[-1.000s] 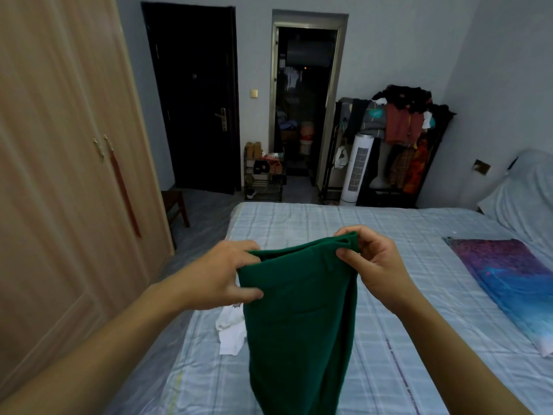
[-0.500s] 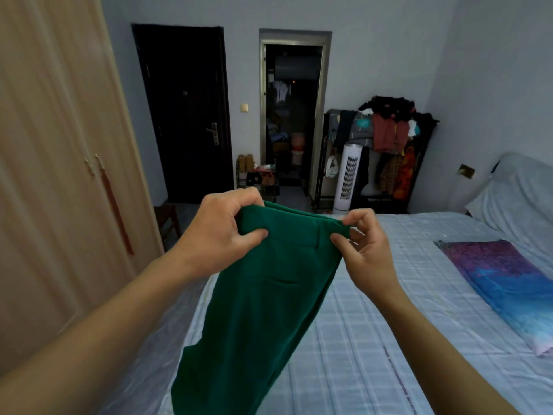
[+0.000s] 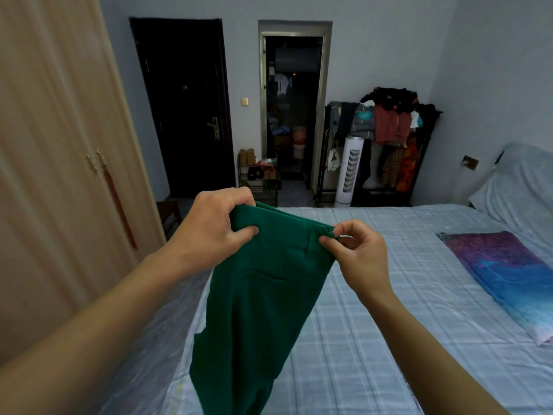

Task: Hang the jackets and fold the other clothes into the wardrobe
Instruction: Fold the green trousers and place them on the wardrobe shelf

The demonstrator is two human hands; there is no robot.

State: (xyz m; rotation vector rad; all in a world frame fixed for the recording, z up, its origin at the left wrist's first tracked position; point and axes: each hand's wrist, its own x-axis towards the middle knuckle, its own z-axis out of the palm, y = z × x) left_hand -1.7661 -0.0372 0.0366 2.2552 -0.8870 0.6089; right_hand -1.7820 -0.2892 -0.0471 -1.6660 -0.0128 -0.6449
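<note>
Green trousers (image 3: 263,301), one pair, hang at 6 o'clock below our two hands above the bed (image 3: 389,310). Our left hand (image 3: 215,226) grips the waistband's 9 o'clock end; our right hand (image 3: 356,250) pinches its 3 o'clock end. One closed wardrobe (image 3: 59,175) stands at 9 o'clock.

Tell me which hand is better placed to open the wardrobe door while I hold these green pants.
Probably the left hand: the wardrobe stands on its side. The right hand already pinches the green pants and could hold them alone.
</note>
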